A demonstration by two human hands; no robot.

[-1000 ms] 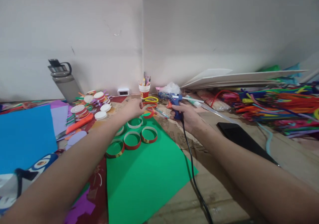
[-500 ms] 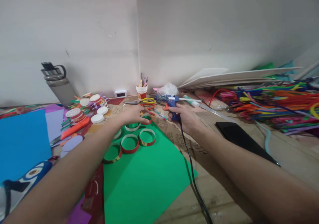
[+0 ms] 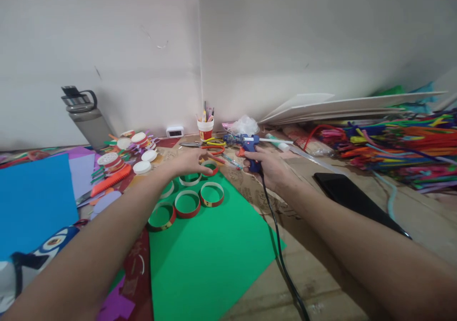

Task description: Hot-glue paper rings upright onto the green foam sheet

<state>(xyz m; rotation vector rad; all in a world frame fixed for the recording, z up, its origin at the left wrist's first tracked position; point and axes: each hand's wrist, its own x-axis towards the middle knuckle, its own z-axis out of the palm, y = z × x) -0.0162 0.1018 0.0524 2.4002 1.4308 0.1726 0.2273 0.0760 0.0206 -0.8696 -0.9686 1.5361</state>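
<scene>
My right hand point(image 3: 267, 166) is wrapped round a blue glue gun point(image 3: 251, 145) with an orange trigger; a white stick juts from its back and a black cord runs down toward me. My left hand point(image 3: 194, 163) hovers over the far end of a green sheet point(image 3: 210, 249), fingers curved and apart, its thumb close to a small red ring point(image 3: 211, 168). Whether it touches that ring is unclear. Several red and white rings, among them a front one point(image 3: 187, 204), stand on the green sheet. My left hand and forearm partly cover the rings at the back left.
Scissors point(image 3: 214, 145), a pen point(image 3: 232, 161) and a cup of pens point(image 3: 205, 129) lie beyond my hands. At right are a black phone point(image 3: 357, 202) and colourful pipe cleaners point(image 3: 403, 145). At left are a bottle point(image 3: 87, 121), a blue sheet point(image 3: 35, 202) and an orange cutter point(image 3: 112, 180).
The view has shifted slightly, so most things sit a little further right. Both hands keep nearly the same pose, and the glue gun remains in my right hand.
</scene>
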